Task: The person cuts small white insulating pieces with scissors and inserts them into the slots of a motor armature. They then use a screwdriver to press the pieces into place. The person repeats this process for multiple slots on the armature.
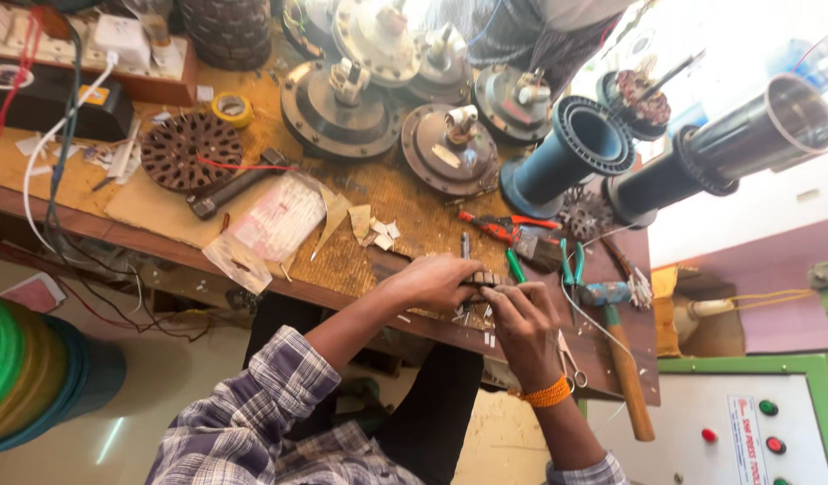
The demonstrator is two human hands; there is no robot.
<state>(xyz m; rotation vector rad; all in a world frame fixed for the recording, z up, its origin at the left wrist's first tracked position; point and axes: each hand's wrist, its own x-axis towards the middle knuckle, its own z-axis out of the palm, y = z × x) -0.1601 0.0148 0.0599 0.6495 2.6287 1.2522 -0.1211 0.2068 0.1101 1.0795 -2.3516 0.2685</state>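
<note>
Both my hands meet at the near edge of a wooden workbench (387, 193). My left hand (429, 280) closes over a small dark ribbed metal core (484, 279). My right hand (520, 321), with an orange thread band on its wrist, pinches at the same core from the right side; a thin white strip seems to sit at its fingertips, though it is too small to be sure. Small white paper scraps lie under my hands.
Several round fan motor housings (340, 108) fill the back of the bench. A slotted stator disc (191, 150), yellow tape roll (232, 109), red pliers (499, 228), green-handled pliers (571, 262), a hammer (622, 350), scissors and two blue flanged pipes (571, 153) lie around. A control box (746, 431) stands lower right.
</note>
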